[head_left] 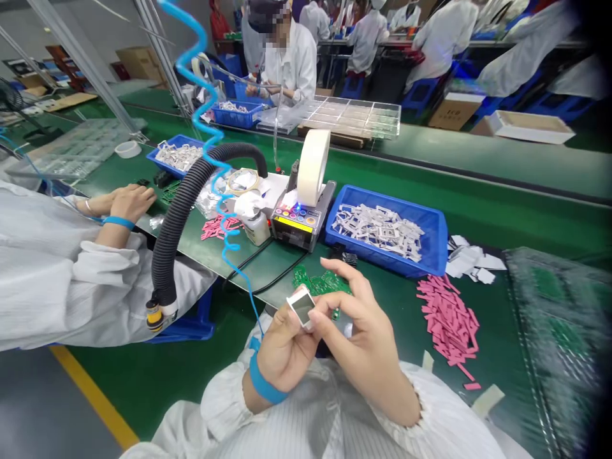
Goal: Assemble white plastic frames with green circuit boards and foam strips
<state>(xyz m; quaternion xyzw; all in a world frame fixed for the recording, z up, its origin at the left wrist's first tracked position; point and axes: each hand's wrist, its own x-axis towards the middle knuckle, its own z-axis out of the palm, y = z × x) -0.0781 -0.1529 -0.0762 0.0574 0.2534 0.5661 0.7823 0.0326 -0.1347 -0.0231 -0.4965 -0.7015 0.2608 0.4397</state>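
Note:
A small white frame with a dark grey screen (302, 306) is held up between both hands, its face tilted toward me. My left hand (285, 347), with a blue band at the wrist, grips it from the left and below. The thumb and index finger of my right hand (366, 325) pinch its right edge, while the other fingers are raised. Just behind the hands, green circuit boards (319, 280) lie on the green table (272, 290), partly hidden by my fingers.
A blue bin (437, 245) of white frames stands ahead, with a tape dispenser (299, 220) to its left. Pink strips (447, 319) and a clear tray (564, 331) lie at right. A black hose (165, 255) arches at left beside a person's hands (127, 207).

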